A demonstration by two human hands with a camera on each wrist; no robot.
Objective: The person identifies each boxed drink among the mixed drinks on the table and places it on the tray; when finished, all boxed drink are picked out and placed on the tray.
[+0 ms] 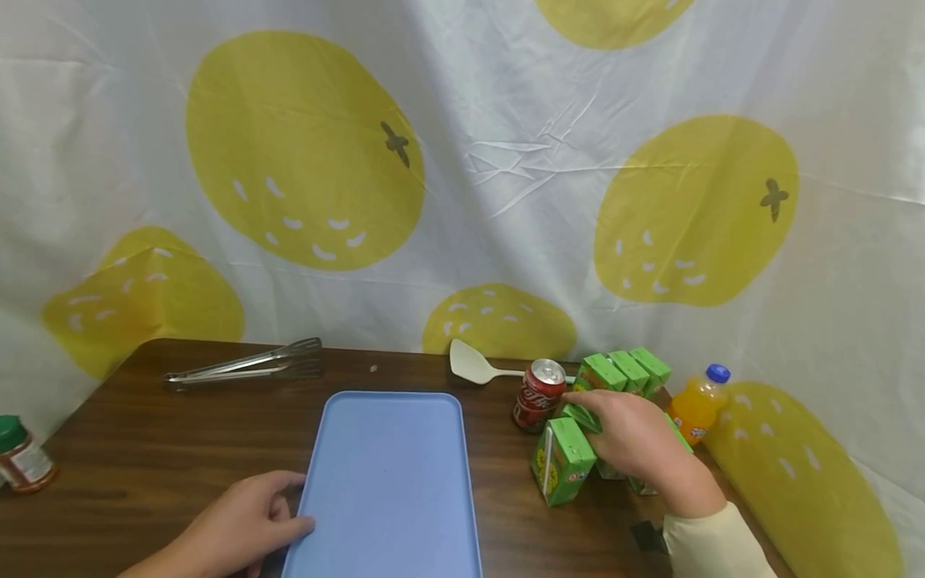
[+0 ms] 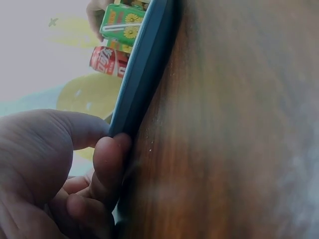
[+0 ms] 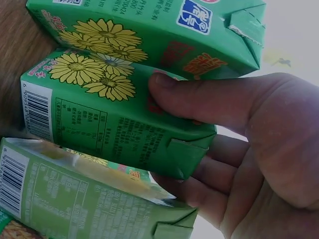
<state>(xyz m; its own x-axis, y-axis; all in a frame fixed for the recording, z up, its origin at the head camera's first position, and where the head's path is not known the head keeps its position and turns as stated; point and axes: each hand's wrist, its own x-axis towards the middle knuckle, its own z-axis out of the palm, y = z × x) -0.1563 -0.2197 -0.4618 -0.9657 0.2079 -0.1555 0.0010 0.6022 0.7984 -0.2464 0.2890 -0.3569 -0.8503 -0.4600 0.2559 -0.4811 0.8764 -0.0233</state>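
My left hand (image 1: 242, 518) pinches the left rim of a blue rectangular tray (image 1: 390, 482) that lies on the table. In the left wrist view, the thumb is on the tray's (image 2: 144, 74) upper side and curled fingers are at its edge. On the right, my right hand (image 1: 639, 433) grips a green drink carton (image 3: 119, 119) printed with yellow flowers, thumb on one face and fingers on the other. Another green carton (image 1: 564, 461) stands just in front of it. A red cola can (image 1: 538, 397) is beside the fingertips. More green cartons (image 1: 629, 371) stand behind the hand, which partly hides the group.
A bottle of orange drink (image 1: 697, 405) with a blue cap stands at the far right. Behind the can lies a white spatula (image 1: 473, 365). Metal tongs (image 1: 246, 365) lie at the back left, and a green-capped jar (image 1: 25, 457) stands at the left edge. A patterned curtain hangs behind the table.
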